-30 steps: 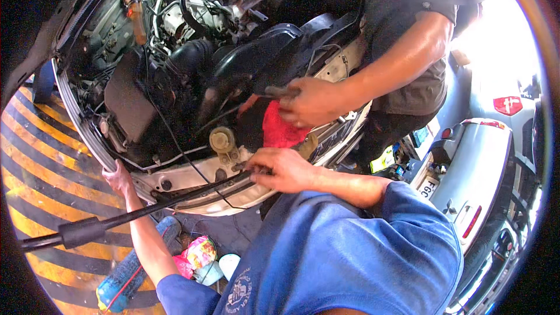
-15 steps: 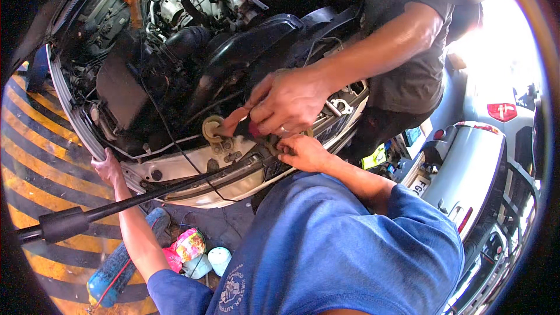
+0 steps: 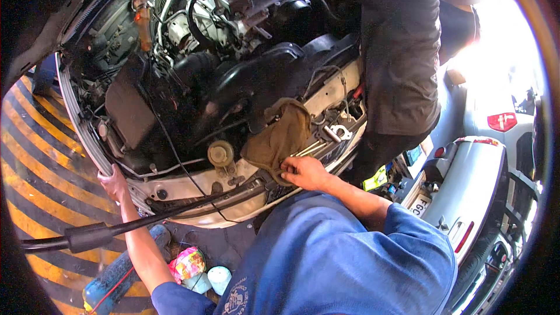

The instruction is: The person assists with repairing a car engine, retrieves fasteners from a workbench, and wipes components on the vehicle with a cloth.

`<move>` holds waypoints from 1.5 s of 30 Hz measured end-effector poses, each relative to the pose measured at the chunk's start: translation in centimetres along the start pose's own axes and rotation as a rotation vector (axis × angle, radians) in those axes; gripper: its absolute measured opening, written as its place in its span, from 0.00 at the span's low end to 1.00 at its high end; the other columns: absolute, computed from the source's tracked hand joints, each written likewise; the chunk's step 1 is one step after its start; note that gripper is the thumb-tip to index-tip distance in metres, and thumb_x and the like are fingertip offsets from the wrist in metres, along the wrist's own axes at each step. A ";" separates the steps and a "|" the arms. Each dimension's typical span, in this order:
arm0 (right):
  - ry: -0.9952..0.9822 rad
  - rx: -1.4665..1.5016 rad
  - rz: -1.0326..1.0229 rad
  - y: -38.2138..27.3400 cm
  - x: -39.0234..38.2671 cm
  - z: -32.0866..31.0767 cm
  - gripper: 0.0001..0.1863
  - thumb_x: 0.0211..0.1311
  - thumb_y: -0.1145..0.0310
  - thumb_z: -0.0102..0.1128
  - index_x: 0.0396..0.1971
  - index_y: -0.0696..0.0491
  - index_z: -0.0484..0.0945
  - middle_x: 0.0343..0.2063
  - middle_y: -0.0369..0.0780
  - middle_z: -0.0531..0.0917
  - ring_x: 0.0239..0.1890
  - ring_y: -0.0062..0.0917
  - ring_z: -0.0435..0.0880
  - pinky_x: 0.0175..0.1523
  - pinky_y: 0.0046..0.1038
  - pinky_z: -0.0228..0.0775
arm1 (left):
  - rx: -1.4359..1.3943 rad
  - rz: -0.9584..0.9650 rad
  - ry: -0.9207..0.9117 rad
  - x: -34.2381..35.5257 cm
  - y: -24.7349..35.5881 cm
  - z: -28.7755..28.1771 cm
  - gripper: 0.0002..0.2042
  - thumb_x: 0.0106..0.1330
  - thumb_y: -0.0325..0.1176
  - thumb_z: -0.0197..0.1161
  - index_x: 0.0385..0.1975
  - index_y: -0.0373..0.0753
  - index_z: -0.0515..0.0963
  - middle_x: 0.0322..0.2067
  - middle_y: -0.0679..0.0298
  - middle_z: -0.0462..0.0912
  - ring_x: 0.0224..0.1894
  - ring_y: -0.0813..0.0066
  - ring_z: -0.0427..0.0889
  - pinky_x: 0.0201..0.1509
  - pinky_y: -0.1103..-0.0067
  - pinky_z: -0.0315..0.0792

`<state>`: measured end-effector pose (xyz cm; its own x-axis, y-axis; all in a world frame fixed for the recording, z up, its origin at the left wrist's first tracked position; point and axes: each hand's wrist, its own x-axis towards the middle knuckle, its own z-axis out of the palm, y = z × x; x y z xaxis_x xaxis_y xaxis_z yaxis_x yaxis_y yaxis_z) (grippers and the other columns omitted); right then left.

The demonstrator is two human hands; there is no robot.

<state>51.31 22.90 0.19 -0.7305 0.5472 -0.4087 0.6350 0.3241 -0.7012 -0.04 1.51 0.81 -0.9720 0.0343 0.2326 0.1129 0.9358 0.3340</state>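
My left hand point(image 3: 114, 184) is closed round the pale curved edge point(image 3: 81, 122) of the car's front corner, at the left. Its arm stretches out past the bumper. On the front panel lies my right hand point(image 3: 306, 173), its fingers bent at the lower corner of a crumpled brown rag point(image 3: 286, 134). What the fingertips press on is hidden. Left of the rag sits a round yellowish fitting point(image 3: 220, 154) on the panel. Slim metal tools point(image 3: 310, 149) lie just beyond my right hand, with a flat metal gasket point(image 3: 340, 133) farther right.
A co-worker in a dark shirt point(image 3: 402, 52) leans over the engine point(image 3: 233, 17) at the right. A black bar point(image 3: 140, 226) crosses the lower left. Below the bumper are a blue cylinder point(image 3: 125, 271) and a white tub point(image 3: 219, 280). A silver car point(image 3: 466, 181) stands at the right.
The co-worker's hand has left the front panel beside my right hand; their arm is now higher, over the engine. The brown rag is now in plain view. My hands keep their places.
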 end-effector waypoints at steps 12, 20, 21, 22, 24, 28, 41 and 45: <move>0.024 -0.008 0.037 -0.3 0.2 -0.2 0.17 0.53 0.55 0.56 0.38 0.50 0.78 0.27 0.46 0.82 0.33 0.43 0.81 0.39 0.42 0.72 | 0.021 0.033 0.039 -0.7 0.9 -0.8 0.32 0.54 0.50 0.63 0.55 0.36 0.65 0.48 0.47 0.75 0.51 0.46 0.74 0.54 0.62 0.67; 0.026 -0.009 0.051 -0.2 0.3 -0.2 0.16 0.52 0.55 0.56 0.36 0.50 0.78 0.26 0.45 0.82 0.33 0.43 0.81 0.39 0.42 0.72 | -0.009 0.028 0.025 -0.6 0.7 -0.8 0.32 0.53 0.48 0.63 0.55 0.36 0.65 0.47 0.45 0.75 0.49 0.45 0.74 0.53 0.61 0.68; 0.000 -0.005 0.076 -0.2 0.3 -0.3 0.16 0.52 0.55 0.55 0.35 0.50 0.78 0.26 0.45 0.82 0.33 0.42 0.81 0.39 0.42 0.72 | -0.011 0.030 0.024 -0.7 0.7 -0.8 0.32 0.53 0.48 0.63 0.55 0.36 0.65 0.47 0.45 0.75 0.49 0.45 0.74 0.53 0.61 0.68; -0.001 -0.002 0.073 -0.2 0.3 -0.3 0.15 0.52 0.56 0.55 0.35 0.50 0.78 0.26 0.45 0.82 0.33 0.42 0.81 0.39 0.41 0.72 | -0.018 0.053 0.054 -0.7 0.7 -0.8 0.32 0.53 0.48 0.64 0.55 0.35 0.65 0.47 0.45 0.75 0.50 0.45 0.74 0.53 0.61 0.68; 0.018 0.007 0.036 -0.2 0.3 -0.4 0.15 0.52 0.56 0.55 0.35 0.50 0.78 0.27 0.44 0.82 0.33 0.42 0.81 0.39 0.41 0.72 | -0.034 0.048 0.044 -0.9 0.8 -1.0 0.32 0.53 0.47 0.64 0.55 0.35 0.65 0.47 0.44 0.75 0.50 0.45 0.74 0.53 0.61 0.68; 0.002 0.004 0.048 -0.2 0.3 -0.6 0.15 0.53 0.55 0.55 0.36 0.49 0.78 0.28 0.43 0.82 0.34 0.41 0.81 0.39 0.41 0.73 | -0.022 0.012 0.025 -0.9 1.1 -1.0 0.31 0.54 0.46 0.64 0.54 0.35 0.66 0.47 0.44 0.75 0.50 0.45 0.74 0.53 0.61 0.68; 0.271 0.099 -0.267 -5.2 3.3 -3.7 0.15 0.55 0.59 0.58 0.36 0.54 0.77 0.29 0.45 0.80 0.35 0.39 0.80 0.38 0.37 0.71 | -0.022 0.028 -0.022 -0.7 0.8 -0.7 0.31 0.53 0.48 0.63 0.54 0.34 0.67 0.47 0.46 0.76 0.50 0.47 0.75 0.54 0.63 0.67; 0.306 0.163 -0.224 -4.8 6.1 -1.9 0.13 0.54 0.60 0.58 0.34 0.54 0.77 0.32 0.45 0.80 0.36 0.40 0.80 0.41 0.38 0.72 | -0.004 0.021 -0.001 -0.9 1.0 -1.0 0.32 0.54 0.49 0.63 0.54 0.34 0.67 0.47 0.46 0.76 0.50 0.47 0.75 0.53 0.62 0.67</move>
<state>44.34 26.15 2.16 -0.7221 0.6891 -0.0605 0.4030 0.3479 -0.8465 1.10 2.05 1.81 -0.9696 0.0541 0.2388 0.1340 0.9334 0.3328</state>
